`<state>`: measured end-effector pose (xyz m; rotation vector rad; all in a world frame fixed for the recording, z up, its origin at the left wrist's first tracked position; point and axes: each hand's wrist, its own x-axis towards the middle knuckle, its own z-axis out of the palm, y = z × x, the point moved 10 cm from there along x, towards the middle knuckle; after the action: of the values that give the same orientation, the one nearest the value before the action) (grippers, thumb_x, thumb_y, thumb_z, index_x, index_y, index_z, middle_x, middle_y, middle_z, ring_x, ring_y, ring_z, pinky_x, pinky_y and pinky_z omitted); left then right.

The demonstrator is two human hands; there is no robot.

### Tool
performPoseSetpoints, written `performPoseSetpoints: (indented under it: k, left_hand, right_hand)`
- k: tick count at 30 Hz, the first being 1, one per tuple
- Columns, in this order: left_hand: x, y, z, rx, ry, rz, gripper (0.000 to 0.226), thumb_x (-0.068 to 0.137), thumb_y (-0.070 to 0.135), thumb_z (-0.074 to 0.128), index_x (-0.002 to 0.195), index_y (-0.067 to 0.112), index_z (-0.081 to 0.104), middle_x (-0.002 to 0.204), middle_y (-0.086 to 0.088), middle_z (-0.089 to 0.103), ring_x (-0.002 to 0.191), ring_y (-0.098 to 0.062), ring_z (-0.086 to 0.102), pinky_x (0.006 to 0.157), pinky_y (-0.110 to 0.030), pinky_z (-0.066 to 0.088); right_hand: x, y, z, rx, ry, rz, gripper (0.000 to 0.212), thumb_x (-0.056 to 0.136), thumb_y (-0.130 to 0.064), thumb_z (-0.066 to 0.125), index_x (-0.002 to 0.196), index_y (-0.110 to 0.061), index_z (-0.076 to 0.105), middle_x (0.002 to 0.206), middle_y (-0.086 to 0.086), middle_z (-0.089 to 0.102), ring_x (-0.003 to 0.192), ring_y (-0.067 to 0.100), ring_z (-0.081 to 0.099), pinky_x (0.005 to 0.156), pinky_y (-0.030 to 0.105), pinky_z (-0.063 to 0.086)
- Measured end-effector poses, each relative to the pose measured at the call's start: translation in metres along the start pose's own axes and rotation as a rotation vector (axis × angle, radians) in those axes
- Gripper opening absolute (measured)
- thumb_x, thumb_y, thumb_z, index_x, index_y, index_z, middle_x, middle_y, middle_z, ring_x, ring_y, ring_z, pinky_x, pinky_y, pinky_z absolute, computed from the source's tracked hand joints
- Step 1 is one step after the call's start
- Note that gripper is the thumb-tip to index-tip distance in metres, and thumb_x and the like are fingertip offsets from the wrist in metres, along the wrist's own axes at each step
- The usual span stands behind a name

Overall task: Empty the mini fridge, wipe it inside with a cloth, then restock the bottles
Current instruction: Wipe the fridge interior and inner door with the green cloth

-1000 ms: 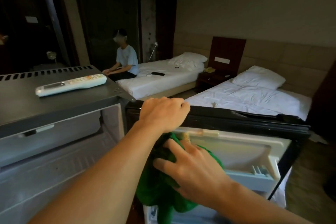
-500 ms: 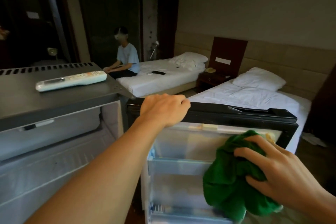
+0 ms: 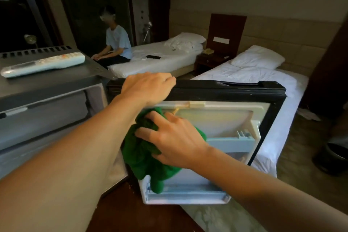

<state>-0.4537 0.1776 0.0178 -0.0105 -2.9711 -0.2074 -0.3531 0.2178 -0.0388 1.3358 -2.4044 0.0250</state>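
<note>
One bunched green cloth, seemingly pressed against fridge door

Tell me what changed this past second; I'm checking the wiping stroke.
The right hand swept the green cloth rightward across the inside of the door, then back left, beneath the left hand. That hand kept gripping the door's top edge; the remote stayed put.
</note>
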Motion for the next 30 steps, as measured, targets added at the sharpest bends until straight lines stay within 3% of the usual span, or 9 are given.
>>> performPoseSetpoints:
  k: [4, 9, 18, 26, 30]
  left_hand:
    - [-0.004, -0.001, -0.003, -0.008, 0.019, -0.020, 0.043, 0.099, 0.049, 0.019, 0.111, 0.036, 0.058, 0.115, -0.001, 0.059, 0.089, -0.020, 0.041, 0.075, -0.039, 0.025]
    - [-0.002, -0.002, -0.002, -0.030, 0.021, 0.010, 0.043, 0.099, 0.051, 0.020, 0.112, 0.037, 0.058, 0.117, -0.001, 0.059, 0.097, -0.023, 0.047, 0.075, -0.039, 0.026]
    - [-0.002, -0.001, -0.003, -0.039, 0.027, -0.004, 0.042, 0.099, 0.048, 0.021, 0.112, 0.036, 0.059, 0.118, -0.003, 0.058, 0.092, -0.020, 0.040, 0.076, -0.038, 0.025]
    - [-0.005, 0.002, -0.005, -0.016, 0.025, -0.005, 0.041, 0.099, 0.045, 0.019, 0.107, 0.035, 0.058, 0.098, -0.002, 0.049, 0.087, -0.024, 0.041, 0.075, -0.039, 0.026]
    - [-0.005, 0.001, -0.005, -0.016, 0.014, -0.012, 0.041, 0.099, 0.046, 0.020, 0.116, 0.036, 0.057, 0.111, -0.005, 0.052, 0.091, -0.025, 0.040, 0.076, -0.038, 0.025]
  right_hand:
    - [-0.010, 0.002, -0.003, 0.018, 0.010, 0.023, 0.064, 0.074, -0.036, 0.076, 0.131, -0.028, 0.049, 0.120, 0.012, 0.048, 0.092, 0.034, 0.058, 0.060, 0.043, 0.055]
    - [-0.053, 0.034, -0.013, -0.046, -0.006, 0.063, 0.059, 0.074, -0.039, 0.074, 0.125, -0.032, 0.046, 0.125, 0.009, 0.048, 0.104, 0.031, 0.056, 0.061, 0.039, 0.058]
    - [-0.140, 0.111, -0.043, -0.216, -0.007, 0.266, 0.063, 0.060, -0.033, 0.084, 0.117, -0.029, 0.057, 0.119, 0.009, 0.055, 0.088, 0.032, 0.063, 0.051, 0.038, 0.056]
    - [-0.114, 0.089, -0.029, -0.095, 0.110, 0.234, 0.047, 0.075, -0.039, 0.064, 0.120, -0.030, 0.053, 0.123, 0.010, 0.053, 0.092, 0.034, 0.060, 0.057, 0.044, 0.057]
    - [-0.070, 0.049, -0.017, -0.014, 0.143, 0.141, 0.047, 0.076, -0.036, 0.070, 0.120, -0.028, 0.056, 0.124, 0.010, 0.052, 0.096, 0.031, 0.060, 0.055, 0.038, 0.056]
